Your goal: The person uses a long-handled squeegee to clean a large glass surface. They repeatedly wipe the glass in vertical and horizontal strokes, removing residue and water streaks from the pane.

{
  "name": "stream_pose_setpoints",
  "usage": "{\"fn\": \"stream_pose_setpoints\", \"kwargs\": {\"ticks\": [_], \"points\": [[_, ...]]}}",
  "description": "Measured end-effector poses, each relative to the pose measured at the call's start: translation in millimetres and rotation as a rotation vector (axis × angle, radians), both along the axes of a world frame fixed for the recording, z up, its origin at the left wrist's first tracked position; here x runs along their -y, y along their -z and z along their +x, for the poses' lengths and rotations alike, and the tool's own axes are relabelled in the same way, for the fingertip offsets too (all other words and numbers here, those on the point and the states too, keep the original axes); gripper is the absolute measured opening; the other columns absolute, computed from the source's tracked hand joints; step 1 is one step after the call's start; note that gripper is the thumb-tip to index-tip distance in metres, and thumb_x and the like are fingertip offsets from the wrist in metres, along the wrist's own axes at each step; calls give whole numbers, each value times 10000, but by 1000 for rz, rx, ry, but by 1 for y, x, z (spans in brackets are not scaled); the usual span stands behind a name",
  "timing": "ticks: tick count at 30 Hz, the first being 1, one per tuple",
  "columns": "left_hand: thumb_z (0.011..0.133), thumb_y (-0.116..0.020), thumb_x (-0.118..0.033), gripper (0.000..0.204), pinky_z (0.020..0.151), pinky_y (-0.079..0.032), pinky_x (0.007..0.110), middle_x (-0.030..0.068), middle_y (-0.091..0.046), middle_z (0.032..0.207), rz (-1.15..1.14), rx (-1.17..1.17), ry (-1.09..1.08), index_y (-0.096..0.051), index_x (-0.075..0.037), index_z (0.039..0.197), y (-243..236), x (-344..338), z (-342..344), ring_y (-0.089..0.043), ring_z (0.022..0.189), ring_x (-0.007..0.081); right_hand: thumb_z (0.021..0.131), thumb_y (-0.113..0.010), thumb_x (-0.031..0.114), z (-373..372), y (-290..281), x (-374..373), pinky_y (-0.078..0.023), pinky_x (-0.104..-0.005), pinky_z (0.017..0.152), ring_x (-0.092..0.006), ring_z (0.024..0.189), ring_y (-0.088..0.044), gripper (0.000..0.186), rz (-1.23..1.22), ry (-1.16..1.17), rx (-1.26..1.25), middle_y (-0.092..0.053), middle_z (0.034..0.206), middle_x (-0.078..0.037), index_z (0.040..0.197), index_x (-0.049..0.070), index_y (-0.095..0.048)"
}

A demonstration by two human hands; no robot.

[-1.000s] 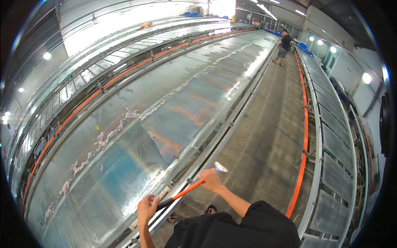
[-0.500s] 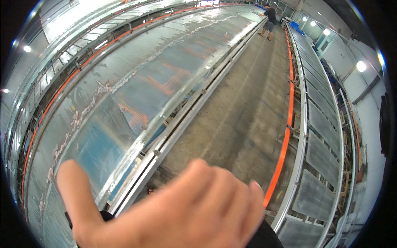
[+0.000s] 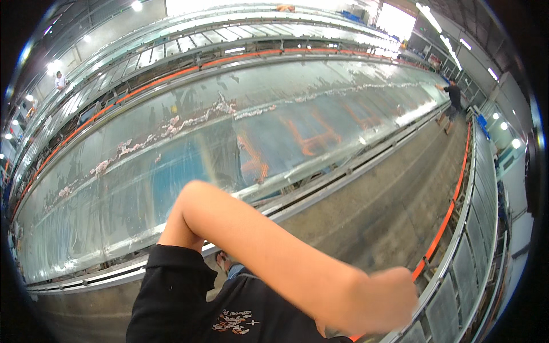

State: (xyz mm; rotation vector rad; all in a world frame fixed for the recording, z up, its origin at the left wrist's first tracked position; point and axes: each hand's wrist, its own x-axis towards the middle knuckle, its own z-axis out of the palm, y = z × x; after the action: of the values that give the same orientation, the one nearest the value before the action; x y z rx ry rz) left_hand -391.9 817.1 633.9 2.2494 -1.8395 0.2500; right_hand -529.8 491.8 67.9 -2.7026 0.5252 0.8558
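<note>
My left arm, in a short black sleeve, bends at the elbow and crosses in front of my body to the right. At its end my left hand (image 3: 386,300) is blurred, curled into a compact fist above the aisle; whatever it may hold is hidden. The hand stays apart from the long table (image 3: 86,211) on my left. That table has a glossy, film-like surface with a blue patch (image 3: 178,171) and orange marks (image 3: 309,134). A ragged pinkish-white strip of residue (image 3: 134,146) runs along it. My right hand does not show.
A metal rail edges the table along the concrete aisle (image 3: 366,206). Across the aisle stands a rack of grey panels (image 3: 469,263) with an orange strip (image 3: 440,234). A person in dark clothes (image 3: 453,100) leans over the table's far end. Another person (image 3: 60,81) stands far left.
The view has swung left, showing more of the table and the floor at my feet. My left hand has moved right and lower, and its forearm now stretches across the view.
</note>
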Motion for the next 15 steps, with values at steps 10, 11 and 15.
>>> {"fn": "stream_pose_setpoints", "kwargs": {"ticks": [10,11,15], "points": [[965,-437,-655,703,765,-551,379,141,-737,1014,-564,-1585,-1233,-685,-29,1168,452,-116,-14,-706,868,246,837,-625,222,91,14,-10,-516,-490,770,-416,891,-675,257,358,-32,333,-701,907,-217,990,21,-674],[939,-461,-632,685,848,-533,442,202,-715,1046,-291,-1119,-1435,-701,-11,1099,515,-148,-59,-697,935,359,844,-625,230,97,11,-25,-513,-490,774,-415,894,-672,256,365,-54,356,-698,901,-216,992,27,-675],[852,-639,-320,296,677,-559,448,179,-712,868,91,-1226,-1671,-714,-52,953,621,-218,-299,-696,730,303,864,-629,258,85,15,-43,-509,-491,781,-403,889,-667,246,267,-226,419,-693,884,-197,979,48,-688]]}}
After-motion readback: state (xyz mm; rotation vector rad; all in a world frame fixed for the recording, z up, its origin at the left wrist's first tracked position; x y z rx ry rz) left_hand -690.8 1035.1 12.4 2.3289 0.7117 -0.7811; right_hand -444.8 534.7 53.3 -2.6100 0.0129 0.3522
